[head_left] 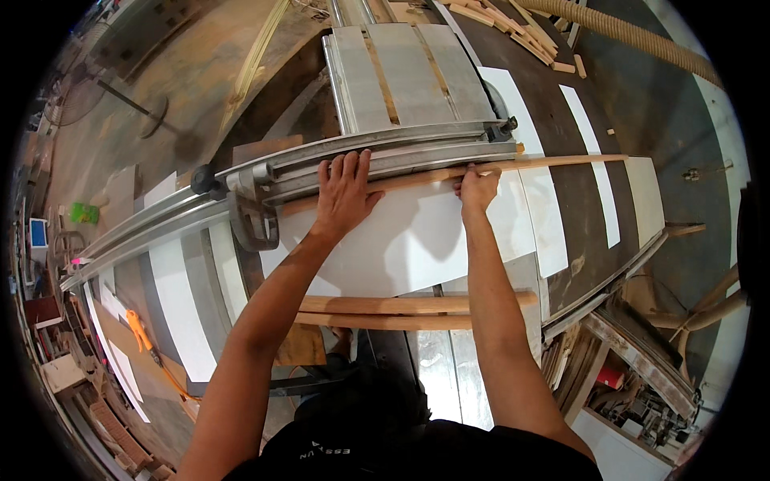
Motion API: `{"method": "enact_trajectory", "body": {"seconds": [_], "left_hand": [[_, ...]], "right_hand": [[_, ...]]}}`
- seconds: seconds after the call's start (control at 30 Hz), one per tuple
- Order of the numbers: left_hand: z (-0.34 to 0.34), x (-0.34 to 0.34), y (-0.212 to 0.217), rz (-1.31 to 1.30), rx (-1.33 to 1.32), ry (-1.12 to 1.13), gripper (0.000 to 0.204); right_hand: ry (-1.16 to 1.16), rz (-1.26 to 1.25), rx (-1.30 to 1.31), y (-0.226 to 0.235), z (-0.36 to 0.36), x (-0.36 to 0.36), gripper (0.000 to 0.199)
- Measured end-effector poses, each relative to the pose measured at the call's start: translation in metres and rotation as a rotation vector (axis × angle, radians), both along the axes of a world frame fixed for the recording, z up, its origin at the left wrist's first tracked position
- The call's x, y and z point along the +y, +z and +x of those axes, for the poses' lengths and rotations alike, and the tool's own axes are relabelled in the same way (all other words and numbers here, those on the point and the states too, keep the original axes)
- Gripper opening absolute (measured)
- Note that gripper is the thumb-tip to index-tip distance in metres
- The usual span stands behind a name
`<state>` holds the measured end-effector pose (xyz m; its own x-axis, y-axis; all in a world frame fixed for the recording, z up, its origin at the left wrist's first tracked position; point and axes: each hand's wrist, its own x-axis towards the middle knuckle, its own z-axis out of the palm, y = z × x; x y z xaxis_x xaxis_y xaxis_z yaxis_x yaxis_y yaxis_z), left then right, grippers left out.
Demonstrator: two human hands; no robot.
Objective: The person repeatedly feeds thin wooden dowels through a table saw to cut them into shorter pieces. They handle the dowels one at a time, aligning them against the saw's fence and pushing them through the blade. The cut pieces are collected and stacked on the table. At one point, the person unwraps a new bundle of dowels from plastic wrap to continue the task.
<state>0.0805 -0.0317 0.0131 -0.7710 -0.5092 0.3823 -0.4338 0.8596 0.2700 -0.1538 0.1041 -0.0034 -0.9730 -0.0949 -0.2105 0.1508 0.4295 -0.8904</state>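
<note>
So there's this long, skinny wooden strip (425,178), light reddish-brown, running from centre to right of the frame along a metal fence (385,152). Left hand (345,190) is pretty much open, fingers laid over strip and fence, thumb stuck out. Right hand (479,190) is curled up, pinching the strip's edge mid-frame. White panel (401,248) underneath, two more strips (417,305) below centre. Scuffed concrete floor (200,72) upper left, ribbed hose (634,28) upper right.
</note>
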Motion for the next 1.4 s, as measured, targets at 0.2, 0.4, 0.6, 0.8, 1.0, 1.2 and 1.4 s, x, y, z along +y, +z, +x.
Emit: {"method": "enact_trajectory", "body": {"seconds": [0.2,0.4,0.6,0.8,1.0,1.2,1.4], "left_hand": [[-0.002,0.002,0.002,-0.012,-0.015,0.024,0.084],[-0.004,0.002,0.008,0.001,-0.075,0.014,0.083],[-0.058,0.025,0.012,0.033,-0.147,-0.009,0.085],[-0.131,0.04,-0.015,-0.078,-0.102,-0.044,0.088],[-0.133,0.044,-0.012,-0.122,-0.055,-0.112,0.086],[-0.129,0.04,-0.013,-0.087,-0.157,-0.08,0.083],[-0.151,0.046,-0.008,-0.128,-0.197,-0.206,0.079]], "right_hand": [[-0.005,-0.049,-0.01,0.003,0.015,-0.004,0.068],[0.034,-0.088,-0.056,0.01,0.026,-0.008,0.079],[0.056,-0.127,-0.042,0.012,0.025,-0.002,0.078],[0.113,-0.032,0.106,-0.02,0.019,0.001,0.085],[0.348,-0.106,-0.051,-0.023,-0.021,0.074,0.036],[0.596,0.575,0.936,-0.014,-0.252,0.151,0.051],[0.846,0.398,0.348,-0.016,-0.398,0.236,0.039]]}}
